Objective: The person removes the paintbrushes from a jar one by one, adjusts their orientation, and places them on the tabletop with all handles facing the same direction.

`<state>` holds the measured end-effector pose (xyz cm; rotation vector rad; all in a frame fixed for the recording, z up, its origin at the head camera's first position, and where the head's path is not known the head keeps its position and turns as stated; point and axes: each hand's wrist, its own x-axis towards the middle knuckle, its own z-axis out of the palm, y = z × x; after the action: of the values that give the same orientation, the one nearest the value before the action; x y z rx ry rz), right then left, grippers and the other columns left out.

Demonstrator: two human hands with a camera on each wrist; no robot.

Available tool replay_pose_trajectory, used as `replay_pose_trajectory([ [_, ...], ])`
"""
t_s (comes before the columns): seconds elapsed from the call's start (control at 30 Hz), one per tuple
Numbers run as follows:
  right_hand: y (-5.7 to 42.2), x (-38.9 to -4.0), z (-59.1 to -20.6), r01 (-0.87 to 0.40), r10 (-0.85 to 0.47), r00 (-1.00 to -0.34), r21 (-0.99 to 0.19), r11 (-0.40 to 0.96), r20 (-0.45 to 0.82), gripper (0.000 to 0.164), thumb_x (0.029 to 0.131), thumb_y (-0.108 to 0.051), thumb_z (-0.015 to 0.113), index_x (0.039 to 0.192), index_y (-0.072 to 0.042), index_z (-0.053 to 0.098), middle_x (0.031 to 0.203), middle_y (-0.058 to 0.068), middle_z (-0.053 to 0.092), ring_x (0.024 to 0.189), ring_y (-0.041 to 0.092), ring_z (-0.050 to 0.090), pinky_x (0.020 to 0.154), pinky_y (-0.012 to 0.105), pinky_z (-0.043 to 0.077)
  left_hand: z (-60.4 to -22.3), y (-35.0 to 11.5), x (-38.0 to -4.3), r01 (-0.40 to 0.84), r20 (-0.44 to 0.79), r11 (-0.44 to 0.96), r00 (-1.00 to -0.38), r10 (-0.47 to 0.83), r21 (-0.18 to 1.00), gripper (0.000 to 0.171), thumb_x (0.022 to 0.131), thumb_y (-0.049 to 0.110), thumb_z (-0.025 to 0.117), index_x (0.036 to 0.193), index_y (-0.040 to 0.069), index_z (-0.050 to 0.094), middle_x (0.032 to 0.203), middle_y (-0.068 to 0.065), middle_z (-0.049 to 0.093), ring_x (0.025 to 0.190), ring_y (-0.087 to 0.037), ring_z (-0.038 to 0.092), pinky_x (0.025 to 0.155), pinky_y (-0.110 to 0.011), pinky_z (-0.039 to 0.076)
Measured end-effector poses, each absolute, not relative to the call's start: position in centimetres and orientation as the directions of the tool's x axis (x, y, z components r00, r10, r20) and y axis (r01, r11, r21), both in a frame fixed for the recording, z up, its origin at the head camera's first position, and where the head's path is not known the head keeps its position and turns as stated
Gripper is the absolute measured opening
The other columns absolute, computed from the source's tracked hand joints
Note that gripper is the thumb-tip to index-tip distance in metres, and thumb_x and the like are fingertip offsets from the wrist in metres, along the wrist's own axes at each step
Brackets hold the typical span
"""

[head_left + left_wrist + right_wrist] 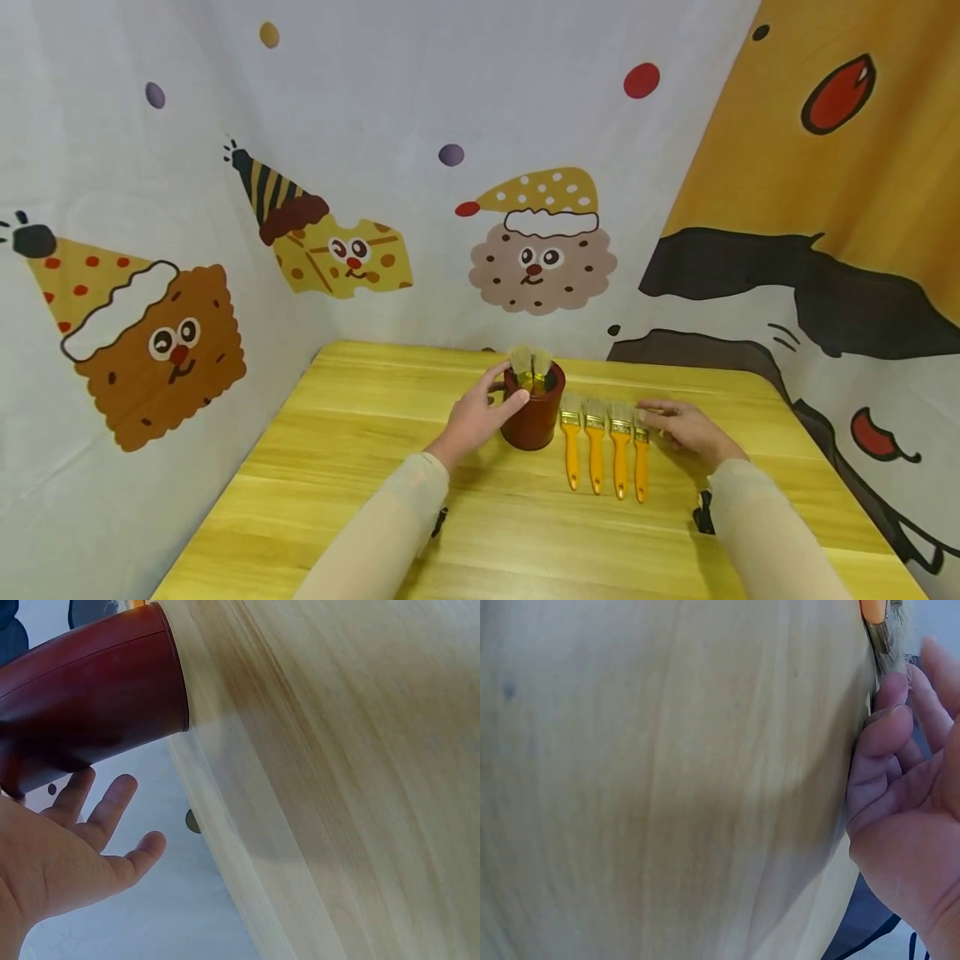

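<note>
A dark red-brown cup stands upright near the back of the table, with brushes in it, bristles up. My left hand holds the cup from its left, the thumb at the near side of the rim. In the left wrist view the other fingers spread out by the cup's wall. To the right of the cup, several flat paintbrushes with yellow-orange handles lie in a row, bristles away from me. My right hand rests beside the rightmost brush, loosely bent fingertips at its bristles.
The wooden table reaches back to a white cloth wall printed with cartoon biscuits and cheese. More printed cloth, in orange and black, hangs along the right side.
</note>
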<state>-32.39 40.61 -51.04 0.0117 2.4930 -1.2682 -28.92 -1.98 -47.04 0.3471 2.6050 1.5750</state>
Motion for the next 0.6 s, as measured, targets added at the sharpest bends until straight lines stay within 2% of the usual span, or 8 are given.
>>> replay_pose_trajectory([
  [0.07,40.63,-32.44,-51.04,0.172,-0.164,-0.937,-0.817,0.551,-0.307,0.069,0.109,-0.047,0.061,0.164,-0.010,0.045,0.089,0.002,0.055,0.058,0.014,0.033,0.058,0.032,0.042,-47.01,-1.93,-29.01,0.152,0.049,0.450,-0.971,0.232,0.880,0.068,0.101,0.068,0.061,0.161,0.059,0.031,0.163,-0.002,0.054,0.144,-0.042,0.056,0.116,-0.066,0.047],
  [0.1,40.60,-32.46,-51.02,0.181,-0.159,-0.938,-0.825,0.535,-0.309,0.070,0.108,-0.049,0.062,0.164,-0.011,0.045,0.089,0.001,0.056,0.056,0.012,0.032,0.057,0.031,0.041,-46.98,-1.92,-29.04,0.152,0.049,0.451,-0.972,0.231,0.879,0.067,0.101,0.068,0.061,0.161,0.059,0.031,0.163,-0.002,0.054,0.145,-0.042,0.056,0.117,-0.066,0.047],
  [0.23,40.64,-32.56,-51.03,0.171,-0.163,-0.941,-0.832,0.528,-0.297,0.072,0.108,-0.049,0.062,0.165,-0.009,0.042,0.107,0.007,0.064,0.055,0.011,0.032,0.056,0.030,0.040,-46.91,-1.90,-29.03,0.154,0.051,0.454,-0.972,0.231,0.878,0.067,0.101,0.068,0.061,0.161,0.058,0.031,0.162,-0.002,0.054,0.145,-0.041,0.056,0.117,-0.066,0.046],
  [0.6,40.55,-32.48,-51.36,0.203,-0.137,-0.941,-0.843,0.499,-0.308,0.071,0.108,-0.048,0.062,0.165,-0.010,0.043,0.101,0.003,0.060,0.058,0.013,0.032,0.057,0.031,0.039,-46.64,-1.89,-28.56,0.156,0.056,0.440,-0.971,0.230,0.884,0.067,0.102,0.065,0.062,0.162,0.056,0.033,0.162,-0.004,0.055,0.144,-0.043,0.057,0.116,-0.065,0.048],
])
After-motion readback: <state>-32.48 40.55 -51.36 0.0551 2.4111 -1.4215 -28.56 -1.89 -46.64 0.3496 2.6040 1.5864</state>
